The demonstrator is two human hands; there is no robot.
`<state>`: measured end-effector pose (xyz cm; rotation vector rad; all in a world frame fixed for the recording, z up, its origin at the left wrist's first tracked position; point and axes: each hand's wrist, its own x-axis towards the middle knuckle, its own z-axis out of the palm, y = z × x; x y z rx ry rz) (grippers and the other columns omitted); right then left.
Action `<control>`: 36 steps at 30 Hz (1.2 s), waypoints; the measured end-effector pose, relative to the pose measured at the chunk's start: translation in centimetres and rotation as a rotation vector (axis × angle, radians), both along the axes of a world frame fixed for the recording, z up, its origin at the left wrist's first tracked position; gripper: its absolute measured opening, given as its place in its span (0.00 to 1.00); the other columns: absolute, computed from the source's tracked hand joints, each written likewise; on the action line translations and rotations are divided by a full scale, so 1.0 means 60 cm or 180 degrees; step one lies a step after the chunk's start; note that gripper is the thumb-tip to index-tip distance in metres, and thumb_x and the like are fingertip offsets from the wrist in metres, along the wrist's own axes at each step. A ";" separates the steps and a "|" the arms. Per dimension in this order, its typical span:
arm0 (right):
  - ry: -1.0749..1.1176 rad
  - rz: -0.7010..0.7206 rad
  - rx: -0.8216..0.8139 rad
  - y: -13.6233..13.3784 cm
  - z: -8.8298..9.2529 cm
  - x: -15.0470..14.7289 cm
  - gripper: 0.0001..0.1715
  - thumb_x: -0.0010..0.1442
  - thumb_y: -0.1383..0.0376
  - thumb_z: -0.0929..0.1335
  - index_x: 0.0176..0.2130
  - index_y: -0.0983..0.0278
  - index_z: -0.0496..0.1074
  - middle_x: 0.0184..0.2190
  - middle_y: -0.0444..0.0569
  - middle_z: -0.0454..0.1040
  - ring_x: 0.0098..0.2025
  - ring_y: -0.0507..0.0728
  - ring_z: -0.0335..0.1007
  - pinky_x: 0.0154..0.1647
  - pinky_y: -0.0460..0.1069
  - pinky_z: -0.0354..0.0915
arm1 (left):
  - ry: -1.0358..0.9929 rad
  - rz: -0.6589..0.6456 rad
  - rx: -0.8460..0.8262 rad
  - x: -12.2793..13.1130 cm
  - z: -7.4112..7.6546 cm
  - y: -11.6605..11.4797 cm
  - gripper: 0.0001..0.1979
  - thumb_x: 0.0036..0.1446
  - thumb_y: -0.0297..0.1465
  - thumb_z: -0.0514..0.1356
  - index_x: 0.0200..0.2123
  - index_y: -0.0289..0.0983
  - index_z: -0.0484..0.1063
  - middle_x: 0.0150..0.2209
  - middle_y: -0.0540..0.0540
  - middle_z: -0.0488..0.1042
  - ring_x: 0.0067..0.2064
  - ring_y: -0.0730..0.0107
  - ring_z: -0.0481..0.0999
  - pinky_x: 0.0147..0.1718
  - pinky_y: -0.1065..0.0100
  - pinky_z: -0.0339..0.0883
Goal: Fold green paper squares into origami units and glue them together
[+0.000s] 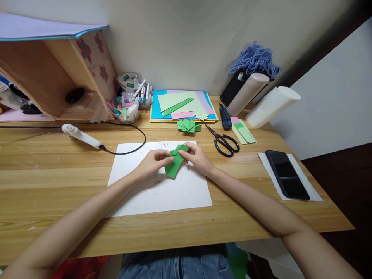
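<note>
A folded piece of green paper [173, 167] is held above a white sheet [180, 197] that has small colored marks on it. My left hand [154, 162] pinches the paper's left edge between thumb and fingers. On the upper right side of the same piece, my right hand [197, 158] grips it, its thumb lying near a folded flap. Just beyond my hands sits a green folded-paper shape [188, 126] with several points. Black-handled scissors [223, 142] lie to the right of it, blades pointing away to the left.
Behind are stacked colored papers [155, 104], a blue utility knife [225, 117], and paper strips [244, 131]. A phone [287, 174] lies at right, near white rolls [271, 106]. A corded white tool [81, 136], a tub of scraps [124, 110] and a cardboard box [95, 69] stand left.
</note>
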<state>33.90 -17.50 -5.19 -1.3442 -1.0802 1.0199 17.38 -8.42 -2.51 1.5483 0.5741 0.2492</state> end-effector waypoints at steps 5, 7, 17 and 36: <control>-0.0047 0.0103 0.0080 -0.002 0.007 -0.005 0.16 0.50 0.56 0.69 0.26 0.64 0.63 0.22 0.41 0.62 0.25 0.49 0.59 0.25 0.45 0.57 | 0.0120 0.0041 0.0112 0.003 -0.001 -0.005 0.16 0.51 0.41 0.58 0.26 0.33 0.72 0.24 0.49 0.69 0.26 0.75 0.65 0.25 0.73 0.59; -0.0025 0.0057 0.0113 -0.003 0.007 -0.007 0.14 0.50 0.57 0.69 0.29 0.65 0.65 0.25 0.42 0.64 0.27 0.50 0.61 0.27 0.45 0.59 | 0.0142 0.0114 0.0024 0.004 -0.003 -0.007 0.15 0.50 0.41 0.59 0.25 0.32 0.71 0.24 0.49 0.68 0.26 0.75 0.65 0.25 0.73 0.59; -0.0427 -0.0038 0.0476 -0.007 0.000 -0.011 0.10 0.52 0.62 0.69 0.35 0.65 0.72 0.32 0.48 0.72 0.34 0.53 0.67 0.33 0.47 0.64 | 0.0091 0.0130 -0.0337 0.003 -0.009 -0.012 0.14 0.49 0.39 0.59 0.26 0.32 0.72 0.24 0.50 0.68 0.28 0.74 0.66 0.30 0.71 0.61; -0.3130 0.0097 0.1568 -0.017 -0.005 0.001 0.22 0.60 0.72 0.60 0.51 0.58 0.68 0.39 0.51 0.70 0.41 0.54 0.65 0.39 0.49 0.64 | -0.0215 0.0441 -0.0308 0.004 -0.007 -0.015 0.12 0.52 0.39 0.57 0.28 0.34 0.69 0.25 0.50 0.66 0.27 0.75 0.64 0.26 0.74 0.58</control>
